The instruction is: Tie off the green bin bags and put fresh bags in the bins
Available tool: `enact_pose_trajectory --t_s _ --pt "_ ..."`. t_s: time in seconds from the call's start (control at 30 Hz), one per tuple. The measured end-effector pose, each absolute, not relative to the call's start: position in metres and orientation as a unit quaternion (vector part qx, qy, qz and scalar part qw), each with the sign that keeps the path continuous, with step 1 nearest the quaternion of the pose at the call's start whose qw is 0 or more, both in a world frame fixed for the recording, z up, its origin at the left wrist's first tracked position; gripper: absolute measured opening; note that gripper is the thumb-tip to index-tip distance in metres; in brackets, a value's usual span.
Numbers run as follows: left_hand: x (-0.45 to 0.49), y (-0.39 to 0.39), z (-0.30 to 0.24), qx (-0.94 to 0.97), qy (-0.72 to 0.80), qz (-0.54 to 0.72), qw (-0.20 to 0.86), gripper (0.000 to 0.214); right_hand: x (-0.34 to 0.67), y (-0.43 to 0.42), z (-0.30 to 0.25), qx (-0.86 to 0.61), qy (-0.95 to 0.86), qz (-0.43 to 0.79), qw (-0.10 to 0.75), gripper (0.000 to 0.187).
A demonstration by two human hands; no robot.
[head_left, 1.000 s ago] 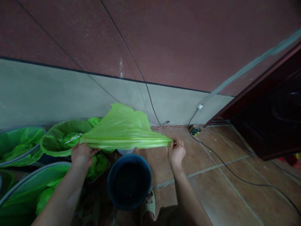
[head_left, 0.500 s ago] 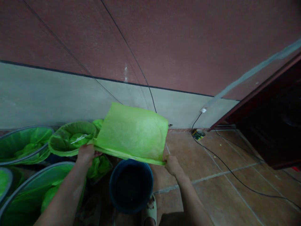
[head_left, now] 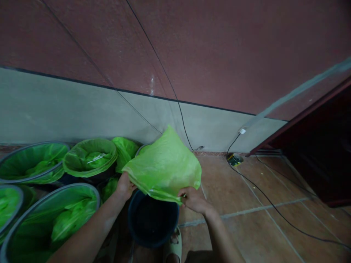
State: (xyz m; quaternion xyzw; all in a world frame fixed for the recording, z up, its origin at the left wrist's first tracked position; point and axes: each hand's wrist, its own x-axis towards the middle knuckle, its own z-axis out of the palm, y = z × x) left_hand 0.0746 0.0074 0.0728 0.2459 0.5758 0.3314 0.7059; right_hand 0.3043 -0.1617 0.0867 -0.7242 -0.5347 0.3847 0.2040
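I hold a light green plastic bag (head_left: 164,168) by its near edge, spread in the air just above an unlined dark blue bin (head_left: 152,221) on the floor. My left hand (head_left: 124,186) is closed on the bag's left corner. The bag's right corner is pinched in my right hand (head_left: 192,199). The bag hides the far rim of the bin.
Several bins lined with green bags (head_left: 89,157) stand to the left along the grey and red wall. A black cable (head_left: 274,215) runs across the brown tiled floor from a wall socket (head_left: 241,130). Dark wooden furniture (head_left: 323,153) is on the right. My sandalled foot (head_left: 172,246) is by the bin.
Both hands have come closer together and lower, toward the blue bin. The bag, stretched wide a second ago, now billows in a narrower shape above the bin's mouth.
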Motion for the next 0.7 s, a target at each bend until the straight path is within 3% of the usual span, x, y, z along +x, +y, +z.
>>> enact_pose_trajectory --t_s 0.27,0.53,0.7 --pt "0.067 0.022 0.080 0.263 0.530 0.330 0.736 0.036 0.272 -0.161 0.097 -0.596 -0.474 0.597 0.250 0.020" --pt "0.055 0.017 0.080 0.277 0.630 0.197 0.698 0.076 0.252 -0.153 0.106 -0.545 -0.432 0.617 0.368 0.013" --pt "0.072 -0.004 0.076 0.343 0.564 0.118 0.742 0.077 0.220 -0.143 0.091 -0.532 -0.452 0.627 0.347 0.010"
